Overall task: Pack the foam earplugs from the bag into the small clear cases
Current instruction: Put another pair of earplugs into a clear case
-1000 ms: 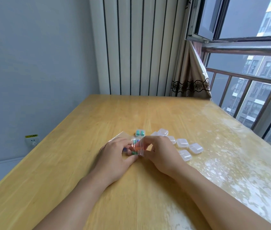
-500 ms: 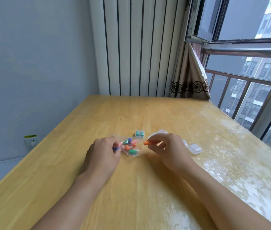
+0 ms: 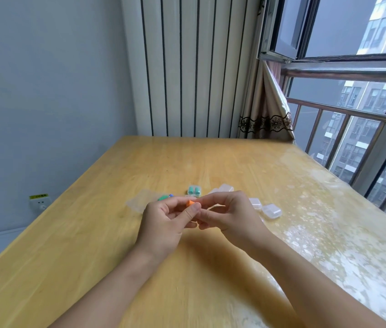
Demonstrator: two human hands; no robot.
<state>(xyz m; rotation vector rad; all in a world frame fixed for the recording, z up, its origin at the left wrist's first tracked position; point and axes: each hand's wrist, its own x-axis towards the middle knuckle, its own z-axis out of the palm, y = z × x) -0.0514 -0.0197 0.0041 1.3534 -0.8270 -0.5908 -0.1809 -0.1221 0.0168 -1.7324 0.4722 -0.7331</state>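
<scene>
An orange earplug (image 3: 190, 203) sits between my two hands, held above the table. My left hand (image 3: 166, 223) pinches it between thumb and fingertips. My right hand (image 3: 230, 214) meets it from the right with curled fingers, its index tip on the plug. Behind my left hand the clear bag (image 3: 140, 201) lies flat, with a green earplug (image 3: 162, 198) and a blue one (image 3: 171, 196) showing at its edge. A small clear case (image 3: 194, 190) holding two teal earplugs lies just beyond my hands. Empty clear cases (image 3: 272, 211) lie to the right, some hidden by my right hand.
The wooden table (image 3: 211, 162) stretches far ahead to a radiator panel (image 3: 187, 67). Its right side is glossy and mottled. A curtain (image 3: 265, 114) and a barred window (image 3: 352, 129) stand at the right. A wall socket (image 3: 40, 202) is low on the left wall.
My right hand drew an orange earplug out of the bag. My left hand let the bag go and rose to meet it; both hands now hold the plug together.
</scene>
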